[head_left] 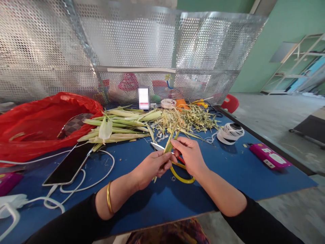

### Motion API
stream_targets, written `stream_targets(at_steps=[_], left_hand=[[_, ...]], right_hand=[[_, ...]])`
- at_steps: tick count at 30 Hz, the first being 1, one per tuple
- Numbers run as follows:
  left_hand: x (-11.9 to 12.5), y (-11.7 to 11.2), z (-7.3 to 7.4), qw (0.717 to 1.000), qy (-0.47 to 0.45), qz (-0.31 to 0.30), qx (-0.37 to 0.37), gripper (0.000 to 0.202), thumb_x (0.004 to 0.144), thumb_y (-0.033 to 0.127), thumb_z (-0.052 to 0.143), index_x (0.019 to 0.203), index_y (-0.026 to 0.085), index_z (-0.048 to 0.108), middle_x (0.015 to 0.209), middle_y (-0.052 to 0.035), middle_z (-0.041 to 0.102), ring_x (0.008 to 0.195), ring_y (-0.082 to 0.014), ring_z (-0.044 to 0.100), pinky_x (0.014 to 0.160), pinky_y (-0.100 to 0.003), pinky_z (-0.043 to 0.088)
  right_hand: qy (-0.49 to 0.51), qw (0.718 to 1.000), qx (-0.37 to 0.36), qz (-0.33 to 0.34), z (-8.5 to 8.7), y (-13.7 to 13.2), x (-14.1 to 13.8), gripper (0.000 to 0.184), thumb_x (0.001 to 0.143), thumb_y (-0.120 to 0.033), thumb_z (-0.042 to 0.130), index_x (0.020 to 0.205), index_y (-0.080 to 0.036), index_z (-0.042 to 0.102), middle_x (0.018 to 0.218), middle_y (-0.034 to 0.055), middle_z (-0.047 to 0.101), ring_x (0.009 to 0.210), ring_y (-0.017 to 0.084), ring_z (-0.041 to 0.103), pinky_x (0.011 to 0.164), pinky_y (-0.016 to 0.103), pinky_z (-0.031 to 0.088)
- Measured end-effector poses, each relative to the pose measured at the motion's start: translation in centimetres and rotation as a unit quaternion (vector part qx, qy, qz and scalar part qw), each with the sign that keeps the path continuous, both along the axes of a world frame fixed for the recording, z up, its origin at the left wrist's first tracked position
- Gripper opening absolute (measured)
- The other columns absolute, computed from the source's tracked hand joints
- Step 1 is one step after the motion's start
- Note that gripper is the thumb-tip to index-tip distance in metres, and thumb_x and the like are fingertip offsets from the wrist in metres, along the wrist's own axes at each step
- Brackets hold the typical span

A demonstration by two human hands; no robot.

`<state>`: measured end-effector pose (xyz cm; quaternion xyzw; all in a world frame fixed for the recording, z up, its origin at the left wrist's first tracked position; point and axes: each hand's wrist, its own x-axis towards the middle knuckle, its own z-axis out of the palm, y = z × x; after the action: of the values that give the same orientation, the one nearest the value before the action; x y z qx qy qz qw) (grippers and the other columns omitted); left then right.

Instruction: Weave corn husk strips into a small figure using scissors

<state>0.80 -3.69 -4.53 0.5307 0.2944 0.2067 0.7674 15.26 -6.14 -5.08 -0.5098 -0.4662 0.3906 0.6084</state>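
Between my two hands is a narrow green-yellow strip of corn husk, tilted upward over the blue table. My left hand pinches its lower part, and a short end pokes out below the fingers. Higher up, my right hand grips the same strip between thumb and fingers. Scissors with yellow and red handles lie on the table under my hands, partly hidden by them; a blade tip shows at the left. Just beyond, a pile of shredded husk pieces spreads beside a stack of whole corn husks.
To the left sit a red plastic bag, a phone and a looping white cable. A spool of white cord and a purple packet lie right. A perforated metal screen stands behind the table.
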Motion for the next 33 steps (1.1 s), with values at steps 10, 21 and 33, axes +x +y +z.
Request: stream_targets(at_steps=[10, 21, 33], left_hand=[[-0.2, 1.0, 0.2, 0.974, -0.148, 0.125, -0.119, 0.025, 0.090, 0.021, 0.042, 0.074, 0.013, 0.060, 0.074, -0.0085, 0.067, 0.070, -0.0160, 0.066, 0.075, -0.030, 0.053], [-0.5, 1.7, 0.4, 0.939, -0.250, 0.219, -0.090, 0.018, 0.089, 0.024, 0.049, 0.076, 0.015, 0.059, 0.088, -0.0089, 0.071, 0.083, -0.0183, 0.068, 0.082, -0.033, 0.053], [-0.6, 1.9, 0.3, 0.950, -0.232, 0.204, -0.053, 0.017, 0.088, 0.024, 0.050, 0.075, 0.016, 0.057, 0.089, -0.0096, 0.072, 0.083, -0.0188, 0.069, 0.081, -0.031, 0.053]], right_hand=[[0.013, 0.999, -0.052, 0.005, 0.2, 0.2, 0.4, 0.025, 0.077, -0.042, 0.063, 0.086, -0.018, 0.065, 0.073, 0.0007, 0.063, 0.052, 0.011, 0.053, 0.051, 0.025, 0.043], [-0.213, 0.970, -0.063, 0.098, -0.7, -1.1, -1.9, 0.027, 0.067, -0.039, 0.074, 0.069, -0.018, 0.057, 0.064, -0.0009, 0.062, 0.052, 0.013, 0.058, 0.049, 0.023, 0.044], [-0.106, 0.980, -0.106, 0.134, -0.5, -0.8, -1.4, 0.011, 0.075, -0.026, 0.062, 0.069, -0.017, 0.065, 0.056, -0.0030, 0.058, 0.044, 0.009, 0.054, 0.047, 0.021, 0.043]])
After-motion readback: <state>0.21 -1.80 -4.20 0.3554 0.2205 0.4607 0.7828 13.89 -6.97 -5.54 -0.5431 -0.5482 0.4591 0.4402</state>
